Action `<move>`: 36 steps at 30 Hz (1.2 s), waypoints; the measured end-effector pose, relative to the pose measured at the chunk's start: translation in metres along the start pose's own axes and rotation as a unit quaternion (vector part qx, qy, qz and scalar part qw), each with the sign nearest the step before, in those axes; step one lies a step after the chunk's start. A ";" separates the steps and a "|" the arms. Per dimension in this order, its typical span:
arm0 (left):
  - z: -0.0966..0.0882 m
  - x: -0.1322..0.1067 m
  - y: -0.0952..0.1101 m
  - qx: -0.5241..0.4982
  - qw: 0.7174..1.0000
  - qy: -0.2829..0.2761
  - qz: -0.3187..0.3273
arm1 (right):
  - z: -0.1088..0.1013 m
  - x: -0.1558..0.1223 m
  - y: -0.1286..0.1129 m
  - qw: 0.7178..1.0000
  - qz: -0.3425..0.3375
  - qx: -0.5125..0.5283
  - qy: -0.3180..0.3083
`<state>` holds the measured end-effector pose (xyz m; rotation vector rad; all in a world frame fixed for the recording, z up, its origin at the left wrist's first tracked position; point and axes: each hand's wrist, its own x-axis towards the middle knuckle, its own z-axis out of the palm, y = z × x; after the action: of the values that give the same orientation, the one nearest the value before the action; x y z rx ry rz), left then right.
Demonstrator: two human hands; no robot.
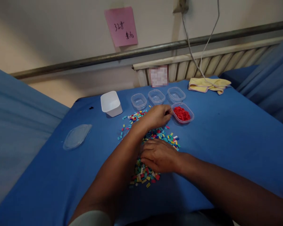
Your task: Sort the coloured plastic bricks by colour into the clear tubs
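Small coloured plastic bricks (145, 175) lie in a loose pile on the blue cloth, mostly blue, yellow, red, green and white. My left hand (159, 115) reaches across the pile to the left rim of a clear tub of red pieces (182, 113). Its fingers are pinched together; anything between them is hidden. Lower down, my right hand (159, 154) rests palm down over the middle of the pile, fingers extended to the left with the thumb apart. The bricks beneath it are covered.
Behind the pile stand three clear tubs (139, 101) in a row and a white tub (111, 103). A clear lid (77, 137) lies at left, a yellow cloth (208, 85) at back right. Blue curtains hang at both sides; a radiator (226, 58) and cable are behind.
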<state>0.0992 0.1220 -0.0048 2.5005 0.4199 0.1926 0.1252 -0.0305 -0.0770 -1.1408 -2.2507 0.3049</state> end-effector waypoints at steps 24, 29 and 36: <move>-0.017 -0.133 -0.112 -0.052 0.869 0.458 -0.182 | -0.020 0.000 0.003 0.951 0.114 0.234 0.165; -0.006 -0.134 -0.143 -0.069 0.843 0.510 -0.158 | -0.025 0.014 0.022 0.863 0.283 0.347 0.234; -0.005 -0.129 -0.149 -0.134 0.824 0.525 -0.163 | -0.035 0.053 0.042 0.868 0.319 0.284 0.254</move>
<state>-0.0612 0.1960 -0.0921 1.7840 1.1386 1.3986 0.1489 0.0351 -0.0466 -1.3872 -1.1565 0.7672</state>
